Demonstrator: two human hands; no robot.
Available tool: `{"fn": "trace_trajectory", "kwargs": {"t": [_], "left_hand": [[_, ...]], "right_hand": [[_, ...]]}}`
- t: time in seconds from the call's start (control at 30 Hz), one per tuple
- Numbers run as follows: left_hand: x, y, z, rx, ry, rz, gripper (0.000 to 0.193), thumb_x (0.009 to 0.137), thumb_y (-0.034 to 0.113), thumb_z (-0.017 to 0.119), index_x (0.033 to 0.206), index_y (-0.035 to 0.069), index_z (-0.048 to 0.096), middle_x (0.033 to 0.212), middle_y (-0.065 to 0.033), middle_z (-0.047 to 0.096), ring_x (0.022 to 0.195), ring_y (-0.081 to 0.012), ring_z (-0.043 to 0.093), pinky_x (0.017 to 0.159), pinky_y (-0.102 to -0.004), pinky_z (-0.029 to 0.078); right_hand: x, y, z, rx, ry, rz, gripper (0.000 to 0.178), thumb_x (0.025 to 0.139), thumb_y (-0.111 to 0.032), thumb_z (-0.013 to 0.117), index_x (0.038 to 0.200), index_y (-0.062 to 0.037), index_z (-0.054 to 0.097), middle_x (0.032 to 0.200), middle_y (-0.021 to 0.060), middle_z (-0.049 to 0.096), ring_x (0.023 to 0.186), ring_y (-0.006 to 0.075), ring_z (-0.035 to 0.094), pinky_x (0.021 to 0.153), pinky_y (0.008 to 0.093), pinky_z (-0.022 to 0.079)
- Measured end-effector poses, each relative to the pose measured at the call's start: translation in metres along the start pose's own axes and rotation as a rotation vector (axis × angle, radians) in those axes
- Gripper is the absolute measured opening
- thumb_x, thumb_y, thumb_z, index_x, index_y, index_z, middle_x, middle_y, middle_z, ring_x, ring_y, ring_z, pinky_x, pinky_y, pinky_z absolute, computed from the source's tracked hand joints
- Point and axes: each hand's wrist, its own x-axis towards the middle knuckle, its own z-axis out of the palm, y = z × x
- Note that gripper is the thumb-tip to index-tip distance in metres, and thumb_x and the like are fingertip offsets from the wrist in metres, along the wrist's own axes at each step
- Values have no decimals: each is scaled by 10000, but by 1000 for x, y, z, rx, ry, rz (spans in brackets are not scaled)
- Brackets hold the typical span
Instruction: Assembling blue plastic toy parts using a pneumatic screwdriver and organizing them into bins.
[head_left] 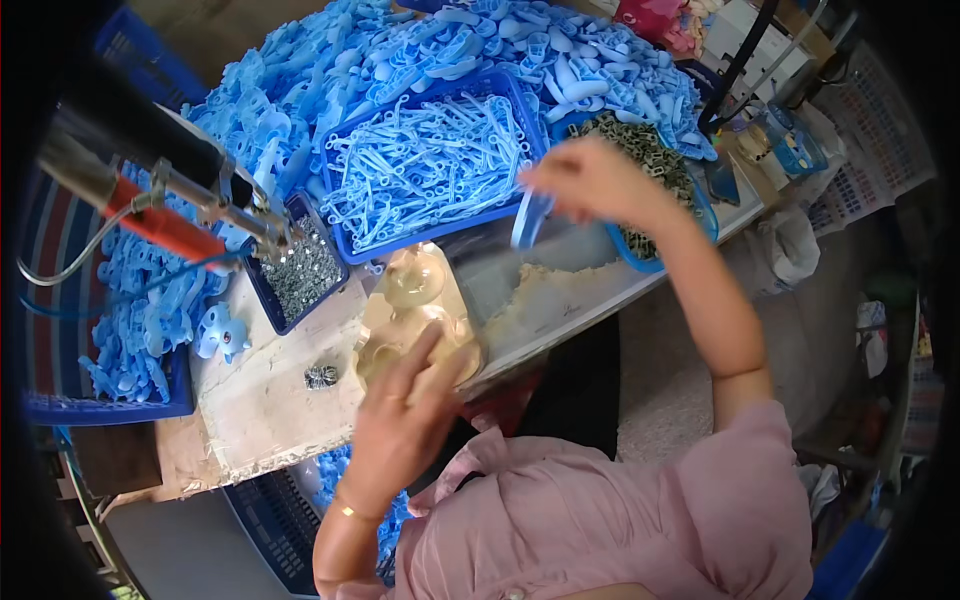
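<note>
My right hand is raised between two bins, its fingers pinched on a light-blue curved plastic piece that hangs down, slightly blurred. Under it on the table is a gold-coloured fixture with rounded hollows. My left hand is over the near end of this fixture, fingers stretched out and apart, with nothing seen in them. A blue tray full of light-blue plastic sticks with looped ends is just beyond. Close to my right wrist, a blue basin is filled with dull greenish-brown metal pieces.
Light-blue plastic parts are heaped along the back. A small dark-blue tray contains tiny metal pieces. Beside it, a tool with a red cylinder reaches in from the left. A blue figure-like part and a small metallic piece lie nearby.
</note>
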Motion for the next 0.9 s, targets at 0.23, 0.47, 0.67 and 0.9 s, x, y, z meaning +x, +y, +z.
{"fn": "trace_trajectory", "kwargs": {"t": [0.23,0.47,0.67,0.9], "left_hand": [[33,8,38,-145,166,267,450,727,25,764,1160,37,644,1181,-146,629,977,-292,651,802,-358,543],[-6,-6,28,-73,248,51,404,727,40,771,1114,30,657,1132,-114,651,905,-273,662,756,-347,558],[-60,-35,20,95,260,-48,381,725,73,778,1090,50,674,1109,-83,664,843,-252,653,732,-328,557],[-78,-71,35,216,217,-76,373,728,148,759,1085,84,673,1100,-38,668,1013,-230,631,865,-348,531]], "right_hand": [[-19,1,41,186,-335,122,508,924,-492,591,759,-16,654,583,36,590,465,108,570,442,247,438],[125,79,-29,-517,697,-229,225,852,-148,609,1034,-15,598,930,192,670,829,327,668,715,420,523],[147,102,-46,-492,667,-326,338,791,-181,617,1116,-88,634,982,185,678,953,363,645,830,443,506],[54,11,23,-232,325,-361,259,856,-104,635,1112,-71,654,801,-7,563,667,47,516,602,206,409]]}}
